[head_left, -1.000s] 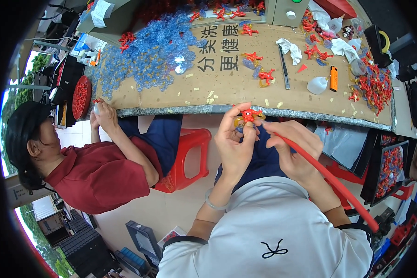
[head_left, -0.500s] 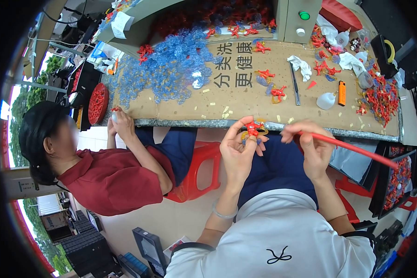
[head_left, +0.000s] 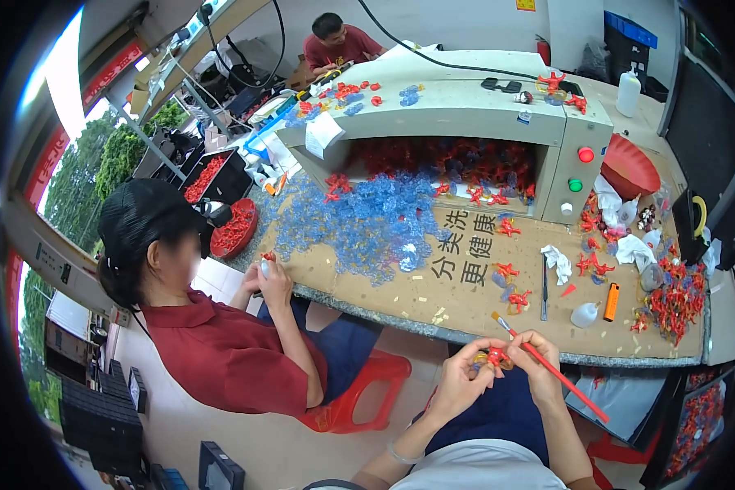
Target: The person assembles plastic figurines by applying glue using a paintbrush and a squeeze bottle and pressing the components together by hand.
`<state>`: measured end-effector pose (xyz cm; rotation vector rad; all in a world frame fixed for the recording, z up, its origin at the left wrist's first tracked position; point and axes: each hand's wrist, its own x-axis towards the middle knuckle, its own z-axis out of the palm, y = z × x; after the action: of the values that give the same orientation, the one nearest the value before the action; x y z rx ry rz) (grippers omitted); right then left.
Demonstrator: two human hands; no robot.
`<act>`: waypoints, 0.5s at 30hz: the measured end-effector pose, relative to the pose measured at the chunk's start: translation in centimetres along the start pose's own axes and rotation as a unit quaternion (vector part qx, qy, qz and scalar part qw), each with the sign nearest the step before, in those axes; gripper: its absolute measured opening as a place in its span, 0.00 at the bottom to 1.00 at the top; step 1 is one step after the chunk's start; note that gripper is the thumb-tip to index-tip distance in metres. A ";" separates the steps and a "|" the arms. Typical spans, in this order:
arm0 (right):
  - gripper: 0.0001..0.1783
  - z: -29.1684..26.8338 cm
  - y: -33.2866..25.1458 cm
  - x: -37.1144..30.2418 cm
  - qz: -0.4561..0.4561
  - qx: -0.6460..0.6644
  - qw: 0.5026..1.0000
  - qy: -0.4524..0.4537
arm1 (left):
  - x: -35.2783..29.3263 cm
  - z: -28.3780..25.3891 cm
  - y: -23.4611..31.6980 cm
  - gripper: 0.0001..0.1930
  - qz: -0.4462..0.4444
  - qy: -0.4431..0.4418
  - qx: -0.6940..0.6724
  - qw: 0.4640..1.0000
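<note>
In front of me, just off the table's near edge, my left hand [head_left: 459,384] pinches a small red toy figure [head_left: 496,356] with translucent yellowish parts around it. My right hand [head_left: 539,359] holds a thin red-handled paintbrush [head_left: 576,392], its bristle end pointing up and left past the figure. The right fingertips meet the figure, partly hiding it. Beyond, on the cardboard, lie more red figures [head_left: 518,302] with blue and yellow translucent parts, and a slim dark pen-like tool [head_left: 545,290].
A large heap of blue translucent pieces [head_left: 367,220] spreads before a pale tunnel-shaped machine [head_left: 433,98]. To the right are a squeeze bottle [head_left: 585,314], an orange cutter-like tool [head_left: 611,302] and piled red figures [head_left: 678,298]. A co-worker [head_left: 229,335] sits at my left; another person [head_left: 340,45] is behind the machine.
My view has tipped up toward the machine. My hands have come together; the right one has brought the paintbrush around, and its fingers now touch the figure.
</note>
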<state>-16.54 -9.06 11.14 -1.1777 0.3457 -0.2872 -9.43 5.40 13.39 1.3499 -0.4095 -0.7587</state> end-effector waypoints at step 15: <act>0.18 -0.3 -2.0 1.8 0.020 0.066 0.998 -0.012 | 0.9 0.6 -0.1 0.20 0.036 -0.027 -0.102 0.994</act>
<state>-15.15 -10.76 12.71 -1.0430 0.3254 -0.2566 -9.22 4.32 13.23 1.1197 -0.4102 -0.7572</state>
